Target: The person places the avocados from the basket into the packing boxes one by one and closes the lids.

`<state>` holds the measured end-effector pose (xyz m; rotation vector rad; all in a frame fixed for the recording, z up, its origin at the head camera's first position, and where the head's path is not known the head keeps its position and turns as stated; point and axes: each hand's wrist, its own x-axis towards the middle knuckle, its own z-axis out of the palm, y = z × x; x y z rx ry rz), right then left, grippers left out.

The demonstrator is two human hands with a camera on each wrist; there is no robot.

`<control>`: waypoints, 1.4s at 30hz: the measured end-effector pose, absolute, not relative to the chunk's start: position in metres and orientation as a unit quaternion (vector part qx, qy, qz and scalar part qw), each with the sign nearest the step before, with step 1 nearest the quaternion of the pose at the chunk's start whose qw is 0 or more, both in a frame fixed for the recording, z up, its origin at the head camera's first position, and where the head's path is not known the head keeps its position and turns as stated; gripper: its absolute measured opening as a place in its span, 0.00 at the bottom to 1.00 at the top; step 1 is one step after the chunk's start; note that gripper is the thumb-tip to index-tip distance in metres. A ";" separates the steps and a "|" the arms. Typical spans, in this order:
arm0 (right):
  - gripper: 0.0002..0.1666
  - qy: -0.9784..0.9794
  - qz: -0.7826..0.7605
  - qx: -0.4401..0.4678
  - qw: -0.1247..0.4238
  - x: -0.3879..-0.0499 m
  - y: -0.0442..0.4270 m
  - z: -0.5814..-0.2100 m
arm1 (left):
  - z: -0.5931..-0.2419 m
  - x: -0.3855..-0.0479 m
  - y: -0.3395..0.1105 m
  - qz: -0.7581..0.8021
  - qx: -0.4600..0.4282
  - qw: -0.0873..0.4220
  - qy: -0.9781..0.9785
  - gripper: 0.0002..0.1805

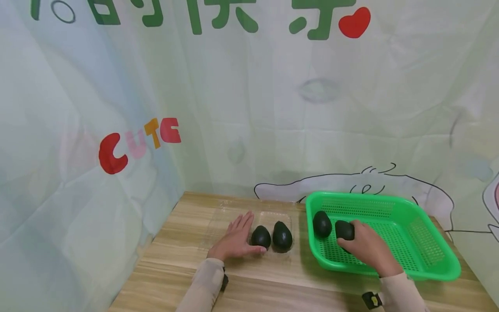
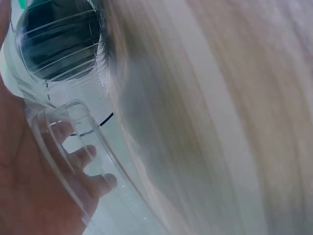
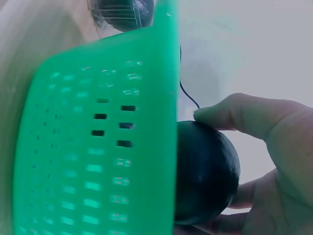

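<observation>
Two dark avocados, a smaller one (image 1: 260, 237) and a larger one (image 1: 282, 237), sit in a clear plastic clamshell box (image 1: 218, 216) on the table. My left hand (image 1: 237, 239) rests on the box with fingers spread, its thumb beside the smaller avocado. In the left wrist view the hand (image 2: 44, 171) lies against the clear plastic edge. Over the green basket (image 1: 425, 225), my right hand (image 1: 366, 245) grips another avocado (image 1: 345, 230). The right wrist view shows this avocado (image 3: 208, 171) between thumb and fingers, partly behind the basket wall. One more avocado (image 1: 322, 224) lies at the basket's left end.
The wooden table (image 1: 171, 264) meets a printed curtain (image 1: 241, 108) at the back and left. The basket's raised rim stands just right of the clear box.
</observation>
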<state>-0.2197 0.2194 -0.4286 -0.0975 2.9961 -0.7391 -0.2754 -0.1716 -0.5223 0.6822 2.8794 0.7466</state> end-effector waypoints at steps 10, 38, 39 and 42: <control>0.47 0.961 -0.275 0.007 -0.017 -0.208 0.219 -0.439 | -0.523 -0.275 -0.173 0.250 0.225 0.045 0.941 0.68; 0.49 0.928 -0.351 0.081 -0.089 -0.190 0.194 -0.460 | -0.518 -0.273 -0.172 0.251 0.223 0.047 0.941 0.68; 0.49 0.927 -0.353 0.082 -0.092 -0.190 0.193 -0.460 | -0.518 -0.273 -0.172 0.251 0.223 0.047 0.941 0.68; 0.47 0.925 -0.357 0.081 -0.100 -0.189 0.190 -0.461 | -0.519 -0.273 -0.172 0.249 0.221 0.047 0.942 0.68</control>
